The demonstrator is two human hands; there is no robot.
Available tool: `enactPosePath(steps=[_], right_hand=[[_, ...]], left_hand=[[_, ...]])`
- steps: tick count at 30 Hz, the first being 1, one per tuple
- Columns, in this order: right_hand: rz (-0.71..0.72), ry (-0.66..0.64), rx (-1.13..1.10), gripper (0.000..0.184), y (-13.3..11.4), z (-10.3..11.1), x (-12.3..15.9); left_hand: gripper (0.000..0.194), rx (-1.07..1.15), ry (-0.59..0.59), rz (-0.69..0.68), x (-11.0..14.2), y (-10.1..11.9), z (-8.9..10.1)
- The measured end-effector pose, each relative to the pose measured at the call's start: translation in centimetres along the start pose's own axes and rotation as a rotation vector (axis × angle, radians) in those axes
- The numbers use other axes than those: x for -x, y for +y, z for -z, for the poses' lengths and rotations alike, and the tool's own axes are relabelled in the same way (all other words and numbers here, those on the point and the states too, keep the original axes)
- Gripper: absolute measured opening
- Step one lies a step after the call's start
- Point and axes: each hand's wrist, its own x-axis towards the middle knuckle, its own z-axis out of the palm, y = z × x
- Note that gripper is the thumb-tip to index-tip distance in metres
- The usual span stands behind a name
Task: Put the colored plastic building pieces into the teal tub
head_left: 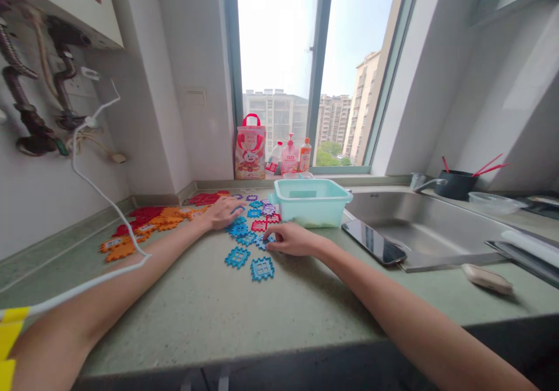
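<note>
Two bare hands reach over a speckled grey-green countertop (187,321) beneath a window (279,36). The left hand (223,212) has its fingers loosely bent at the blue pieces (237,257); whether it holds one, I cannot tell. The right hand (293,240) is partly curled, thumb near the fingers, fingertips at another blue piece; its grip is unclear too. These toothed pieces lie between and in front of the hands, with red pieces (148,215) and orange pieces (172,220) spread toward the left wall. A mint tub (311,210) stands beyond the right hand; a phone (374,243) lies by the steel sink (437,219). A pink packet (250,152) and bottles (290,157) line the window side.
</note>
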Motion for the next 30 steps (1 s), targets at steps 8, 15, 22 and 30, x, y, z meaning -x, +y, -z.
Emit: enactPosePath(steps=[8,15,22,30], right_hand=[[0.025,0.013,0.011,0.02,0.3,0.1,0.0],[0.029,-0.008,0.076,0.017,-0.2,0.7,0.2],[-0.051,-0.024,0.175,0.026,0.6,1.3,0.4],[-0.064,-0.011,0.117,0.034,0.8,1.0,0.3]], left_hand=[[0.064,0.237,-0.062,-0.051,-4.9,0.4,-2.8],[0.057,0.271,-0.051,0.031,-1.4,1.2,-1.9],[0.051,0.249,-0.042,0.054,4.5,3.9,0.3],[0.041,0.35,-0.044,-0.068,10.2,6.6,2.9]])
